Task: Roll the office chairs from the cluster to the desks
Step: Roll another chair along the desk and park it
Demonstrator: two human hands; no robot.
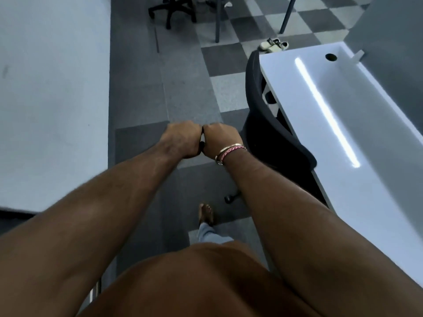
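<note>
My left hand [183, 139] and my right hand [220, 140] are held out in front of me over the carpet, both curled into fists with the knuckles touching. Their fingers are tucked under and hidden, and I see nothing held in them. A black office chair [270, 133] stands to the right of my hands, pushed against the edge of the white desk [366, 124]; neither hand touches it. One of its casters [231, 198] shows near my foot. The black wheeled base of a second office chair [171, 10] is at the far top of the aisle.
A second white desk [52, 99] runs along the left, leaving a grey carpet aisle [183, 83] between the two. A pair of pale shoes [273, 45] lies on the checkered floor beyond the right desk. Two dark table legs [217, 19] stand at the top.
</note>
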